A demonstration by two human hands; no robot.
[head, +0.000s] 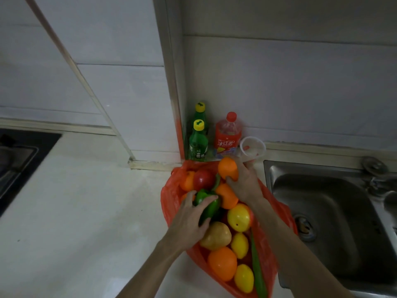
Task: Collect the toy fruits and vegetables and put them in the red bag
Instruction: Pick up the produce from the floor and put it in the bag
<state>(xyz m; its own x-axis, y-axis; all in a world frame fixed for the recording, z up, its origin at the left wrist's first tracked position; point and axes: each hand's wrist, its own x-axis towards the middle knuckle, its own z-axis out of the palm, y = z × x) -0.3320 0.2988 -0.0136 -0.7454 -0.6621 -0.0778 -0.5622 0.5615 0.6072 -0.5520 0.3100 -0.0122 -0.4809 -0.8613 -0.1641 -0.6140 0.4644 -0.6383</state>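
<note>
The red bag (169,196) lies open on the white counter, full of toy produce. My left hand (189,220) grips a green bell pepper (209,206) over the bag's middle. My right hand (245,181) holds an orange (227,169) at the bag's far end. Inside lie a red apple (203,179), more oranges (222,263), a yellow round fruit (238,217), two lemons (243,278), a brown potato (217,235) and a long green vegetable (257,269).
Two green bottles (198,144), a red drink bottle (227,136) and a clear plastic cup (252,148) stand against the wall behind the bag. A steel sink (335,211) is at the right. A dark stove (19,160) is at the far left.
</note>
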